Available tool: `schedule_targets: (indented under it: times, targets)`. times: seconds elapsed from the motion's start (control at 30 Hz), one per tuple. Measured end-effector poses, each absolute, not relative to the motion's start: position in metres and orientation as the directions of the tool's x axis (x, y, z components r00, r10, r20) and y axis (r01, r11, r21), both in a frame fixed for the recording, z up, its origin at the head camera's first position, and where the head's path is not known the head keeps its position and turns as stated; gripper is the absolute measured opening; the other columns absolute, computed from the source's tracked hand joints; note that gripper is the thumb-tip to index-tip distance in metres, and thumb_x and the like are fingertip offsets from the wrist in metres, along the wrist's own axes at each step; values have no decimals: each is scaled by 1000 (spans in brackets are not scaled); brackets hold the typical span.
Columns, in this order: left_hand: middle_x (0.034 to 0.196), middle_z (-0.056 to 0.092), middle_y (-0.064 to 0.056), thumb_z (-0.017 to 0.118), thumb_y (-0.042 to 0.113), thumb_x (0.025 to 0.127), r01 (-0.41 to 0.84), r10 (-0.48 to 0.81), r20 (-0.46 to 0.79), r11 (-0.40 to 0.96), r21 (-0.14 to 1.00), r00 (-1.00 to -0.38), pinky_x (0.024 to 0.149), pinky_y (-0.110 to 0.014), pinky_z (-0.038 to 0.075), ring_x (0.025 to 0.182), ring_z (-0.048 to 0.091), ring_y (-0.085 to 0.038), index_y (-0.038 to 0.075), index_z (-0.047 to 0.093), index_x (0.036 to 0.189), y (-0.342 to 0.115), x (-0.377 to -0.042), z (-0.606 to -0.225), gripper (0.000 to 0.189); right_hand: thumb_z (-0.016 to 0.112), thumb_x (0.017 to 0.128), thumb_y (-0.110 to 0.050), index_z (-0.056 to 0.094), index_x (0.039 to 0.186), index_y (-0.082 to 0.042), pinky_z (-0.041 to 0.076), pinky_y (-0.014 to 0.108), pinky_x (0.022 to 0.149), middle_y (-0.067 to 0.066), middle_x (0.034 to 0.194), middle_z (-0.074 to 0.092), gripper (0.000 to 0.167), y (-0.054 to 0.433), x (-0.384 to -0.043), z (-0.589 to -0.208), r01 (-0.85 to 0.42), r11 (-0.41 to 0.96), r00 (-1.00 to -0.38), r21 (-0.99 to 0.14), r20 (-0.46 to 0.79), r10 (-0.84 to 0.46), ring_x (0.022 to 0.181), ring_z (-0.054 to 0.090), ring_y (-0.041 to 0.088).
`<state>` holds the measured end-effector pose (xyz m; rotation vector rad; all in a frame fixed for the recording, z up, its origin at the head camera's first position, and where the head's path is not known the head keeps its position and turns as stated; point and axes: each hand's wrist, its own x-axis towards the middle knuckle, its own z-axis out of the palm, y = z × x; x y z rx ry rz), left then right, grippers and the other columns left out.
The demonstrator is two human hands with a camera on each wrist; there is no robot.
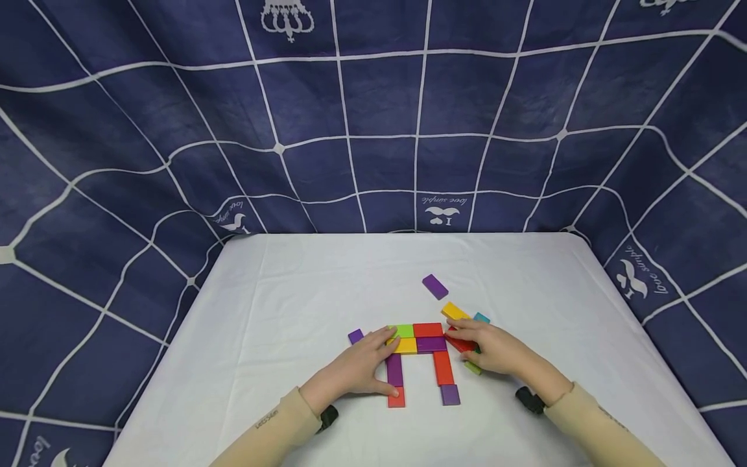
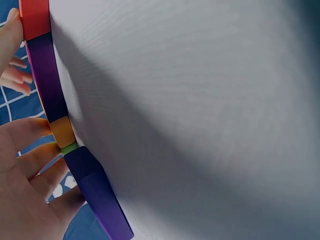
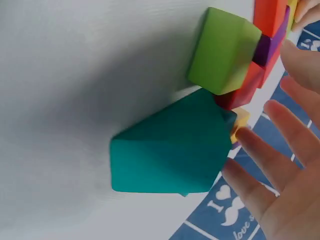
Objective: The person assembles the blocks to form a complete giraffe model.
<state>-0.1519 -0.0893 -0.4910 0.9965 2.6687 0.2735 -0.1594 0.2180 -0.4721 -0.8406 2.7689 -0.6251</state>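
Flat coloured blocks lie on the white table as a two-row bar with two legs. A lime block (image 1: 404, 331) and a red block (image 1: 428, 329) form its far row; a yellow block (image 1: 407, 346) and a purple block (image 1: 432, 344) form the near row. My left hand (image 1: 357, 366) rests along the left side, fingertips at the yellow and lime blocks, thumb on the red-orange end block (image 1: 397, 399) of the left leg. Over loose blocks at the right spreads my right hand (image 1: 496, 349), its fingers by another red block (image 1: 459, 342). Beneath it, a teal block (image 3: 165, 160) shows in the right wrist view.
One loose purple block (image 1: 434, 287) lies farther back, with a loose yellow block (image 1: 454, 311) and a blue block (image 1: 481, 318) near my right hand. Another purple block (image 1: 355, 336) sits beyond my left hand. A blue checked curtain (image 1: 379, 162) surrounds the table (image 1: 315, 272).
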Motion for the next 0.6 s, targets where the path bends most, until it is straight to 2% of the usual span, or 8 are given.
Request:
schedule_targets:
  times: [0.17,0.33,0.5,0.6]
  targets:
    - [163,26,-5,72,64,77,610,663,-195,744,273,-722,118,-39,35,150,26,-24,11,36,153,-89,-151,-489,99,74,86,-13,62,134,-11,48,52,103,7,148,52,49,219,-163,-478,-518,754,-815,-404,-36,-579,132,49,33]
    - [163,26,-5,72,64,77,610,664,-197,744,274,-721,119,-38,33,150,25,-24,11,36,153,-88,-151,-487,99,75,84,-10,64,132,-10,51,49,100,7,142,57,48,220,-168,-478,-536,762,-808,-363,-40,-587,123,53,29]
    - [163,26,-5,72,64,77,611,664,-200,744,269,-721,119,-38,34,150,25,-24,11,36,153,-88,-151,-487,99,74,85,-7,62,134,-9,51,50,100,7,140,59,51,223,-172,-473,-485,793,-826,-367,-105,-554,123,51,30]
    - [163,26,-5,72,64,77,609,662,-199,745,272,-722,118,-38,35,150,26,-24,11,36,153,-87,-151,-488,99,77,84,-11,60,135,-7,51,50,100,9,138,59,54,224,-174,-473,-451,820,-846,-351,-123,-518,123,50,31]
